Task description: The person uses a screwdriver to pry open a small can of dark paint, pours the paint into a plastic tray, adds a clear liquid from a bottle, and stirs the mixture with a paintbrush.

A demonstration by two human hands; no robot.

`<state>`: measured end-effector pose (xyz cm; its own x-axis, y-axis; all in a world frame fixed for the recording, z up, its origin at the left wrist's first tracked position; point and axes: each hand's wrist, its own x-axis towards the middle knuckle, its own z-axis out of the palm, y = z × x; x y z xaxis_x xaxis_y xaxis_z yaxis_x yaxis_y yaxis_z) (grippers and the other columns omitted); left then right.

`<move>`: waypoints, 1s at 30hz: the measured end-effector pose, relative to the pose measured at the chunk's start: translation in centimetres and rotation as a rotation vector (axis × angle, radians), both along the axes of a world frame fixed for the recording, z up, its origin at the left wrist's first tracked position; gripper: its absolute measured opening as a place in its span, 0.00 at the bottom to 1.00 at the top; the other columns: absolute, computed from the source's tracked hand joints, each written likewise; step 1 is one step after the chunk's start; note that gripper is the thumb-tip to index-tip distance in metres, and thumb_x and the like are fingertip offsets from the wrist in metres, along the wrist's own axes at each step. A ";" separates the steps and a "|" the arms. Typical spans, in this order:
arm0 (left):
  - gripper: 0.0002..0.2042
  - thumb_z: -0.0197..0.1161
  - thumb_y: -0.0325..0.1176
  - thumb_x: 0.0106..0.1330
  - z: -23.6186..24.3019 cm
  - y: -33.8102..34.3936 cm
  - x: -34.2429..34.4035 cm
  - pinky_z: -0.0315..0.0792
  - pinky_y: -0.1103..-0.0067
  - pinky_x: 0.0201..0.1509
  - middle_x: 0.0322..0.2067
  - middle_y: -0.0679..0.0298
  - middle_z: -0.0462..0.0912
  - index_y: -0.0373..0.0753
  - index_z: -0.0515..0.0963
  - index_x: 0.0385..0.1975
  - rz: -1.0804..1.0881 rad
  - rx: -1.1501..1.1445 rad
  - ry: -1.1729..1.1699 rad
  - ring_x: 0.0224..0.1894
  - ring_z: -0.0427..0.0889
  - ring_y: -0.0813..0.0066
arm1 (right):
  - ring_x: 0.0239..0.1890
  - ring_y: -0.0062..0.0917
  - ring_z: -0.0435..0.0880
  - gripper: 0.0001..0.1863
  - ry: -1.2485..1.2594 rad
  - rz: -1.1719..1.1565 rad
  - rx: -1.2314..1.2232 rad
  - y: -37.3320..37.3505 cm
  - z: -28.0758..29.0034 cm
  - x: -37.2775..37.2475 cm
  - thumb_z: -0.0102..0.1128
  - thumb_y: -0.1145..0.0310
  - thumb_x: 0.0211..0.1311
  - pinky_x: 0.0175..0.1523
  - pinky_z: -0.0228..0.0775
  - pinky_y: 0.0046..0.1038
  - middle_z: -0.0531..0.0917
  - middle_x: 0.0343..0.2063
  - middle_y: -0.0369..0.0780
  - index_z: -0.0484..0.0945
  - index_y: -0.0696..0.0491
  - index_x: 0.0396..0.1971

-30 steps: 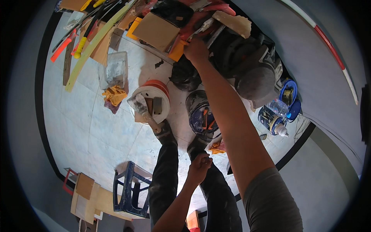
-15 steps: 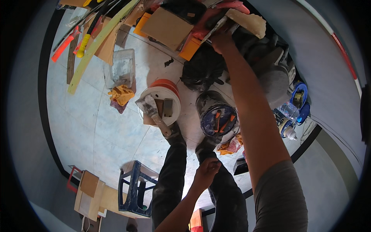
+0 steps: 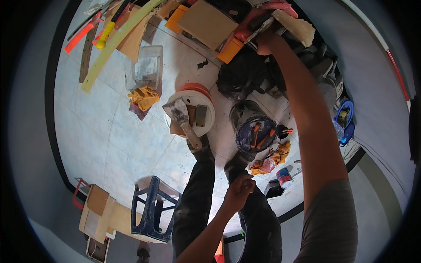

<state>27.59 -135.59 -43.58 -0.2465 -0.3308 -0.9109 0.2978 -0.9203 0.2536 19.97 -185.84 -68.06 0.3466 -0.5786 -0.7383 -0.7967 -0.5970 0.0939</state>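
My right hand [image 3: 268,43] reaches into the pile at the upper right, fingers closed by a thin, plaster-marked tool [image 3: 258,31]; what it grips is unclear. Beside it lie orange pieces [image 3: 230,51], a cardboard sheet [image 3: 206,24], a pale broken board [image 3: 294,28] and a black bag [image 3: 237,76]. My left hand [image 3: 239,190] is curled over my legs; any contents are hidden. Below, a wide scraper [image 3: 177,111] lies across the white bucket [image 3: 205,125], beside a dark bucket [image 3: 241,120] with orange-handled tools on it.
Long strips [image 3: 116,44] and hand tools lie upper left, near a clear tub [image 3: 142,68] and orange rag [image 3: 144,98]. A plastic stool [image 3: 153,208] and boards [image 3: 96,206] stand lower left. A can [image 3: 284,177], crumpled rags [image 3: 269,162] and blue containers [image 3: 344,122] sit right.
My right hand has moved farther up and right into the pile, towards the pale board and thin tool. My left hand has shifted slightly right in view, still curled, as the view moved.
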 end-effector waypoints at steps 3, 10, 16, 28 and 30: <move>0.19 0.62 0.36 0.83 -0.3 0.0 -0.5 0.80 0.75 0.57 0.53 0.58 0.89 0.39 0.77 0.68 -0.012 -0.037 0.027 0.49 0.89 0.73 | 0.60 0.48 0.86 0.17 -0.122 0.190 -0.062 -1.1 -0.9 -4.1 0.66 0.67 0.63 0.65 0.78 0.45 0.89 0.52 0.50 0.88 0.55 0.50; 0.19 0.62 0.33 0.78 -3.4 3.4 0.6 0.79 0.77 0.52 0.47 0.65 0.87 0.40 0.78 0.67 0.119 -0.026 0.039 0.45 0.88 0.76 | 0.51 0.50 0.88 0.13 -0.834 -0.486 -0.545 10.6 8.2 -7.0 0.65 0.75 0.65 0.60 0.79 0.42 0.89 0.46 0.51 0.85 0.59 0.48; 0.21 0.63 0.37 0.81 1.4 -2.4 2.7 0.79 0.77 0.54 0.51 0.63 0.87 0.38 0.77 0.70 0.325 -0.081 -0.167 0.47 0.88 0.75 | 0.55 0.23 0.87 0.16 -1.454 -1.646 -0.071 29.1 24.7 -7.8 0.67 0.81 0.71 0.62 0.79 0.27 0.89 0.50 0.43 0.83 0.60 0.57; 0.15 0.71 0.27 0.76 25.7 -13.0 -8.4 0.84 0.77 0.54 0.44 0.58 0.93 0.29 0.84 0.58 0.221 -0.699 -0.178 0.47 0.92 0.72 | 0.48 0.32 0.86 0.23 -1.279 -1.102 -0.491 41.9 52.2 -15.0 0.66 0.87 0.64 0.53 0.79 0.29 0.81 0.48 0.45 0.84 0.57 0.60; 0.12 0.69 0.26 0.78 28.2 -11.2 -10.1 0.86 0.76 0.52 0.42 0.57 0.93 0.28 0.85 0.56 0.166 -0.825 -0.234 0.44 0.92 0.73 | 0.48 0.34 0.86 0.24 -1.234 -1.074 -0.535 44.7 54.6 -16.6 0.67 0.86 0.64 0.52 0.79 0.30 0.81 0.48 0.46 0.85 0.57 0.59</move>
